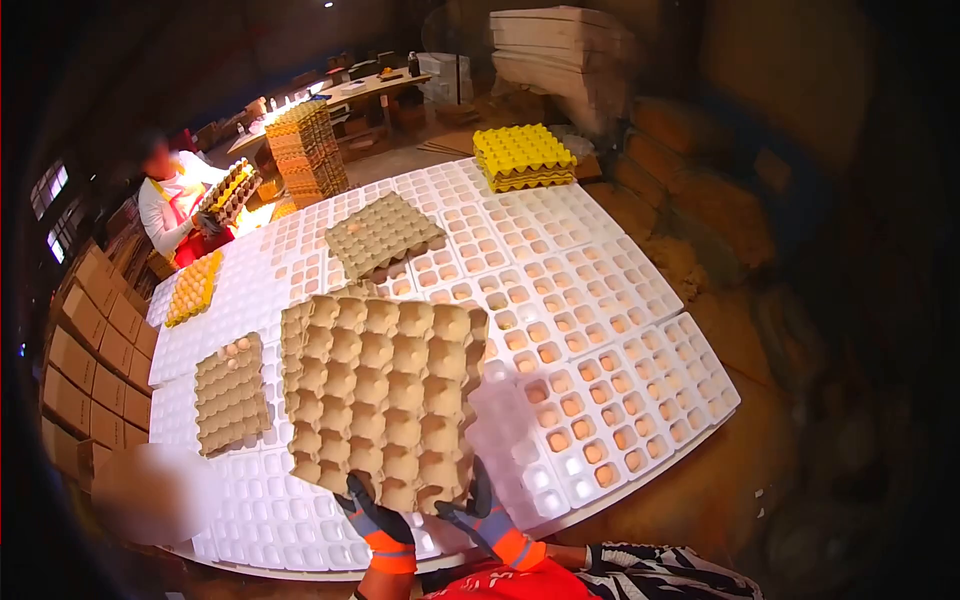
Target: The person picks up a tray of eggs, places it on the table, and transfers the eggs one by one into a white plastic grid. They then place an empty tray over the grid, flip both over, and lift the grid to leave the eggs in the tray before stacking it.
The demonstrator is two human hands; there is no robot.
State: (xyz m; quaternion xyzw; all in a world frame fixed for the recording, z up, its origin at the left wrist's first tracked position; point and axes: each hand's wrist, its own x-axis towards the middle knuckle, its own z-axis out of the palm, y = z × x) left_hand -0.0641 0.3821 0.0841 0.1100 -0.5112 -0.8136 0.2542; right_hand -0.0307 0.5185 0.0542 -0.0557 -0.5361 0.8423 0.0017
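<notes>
Both of my hands wear dark gloves with orange cuffs. My left hand [378, 515] is closed on the near edge of a brown pulp egg tray [385, 390], and my right hand [480, 515] grips its lower right corner. The tray is tilted up over the table, with bare cups facing me. Edges of more brown pulp show behind its left side. Beneath it lie white foam egg trays [575, 485]; many cups to the right hold brown eggs [571, 406], while those at the lower left show bare cups.
Another pulp tray [229, 395] with a few eggs lies left, and one more [385, 235] farther back. Yellow trays [525, 155] are stacked at the far corner; a yellow tray of eggs [193, 288] sits left. A person [185, 205] holds trays across the table. Cardboard boxes [95, 360] line the left.
</notes>
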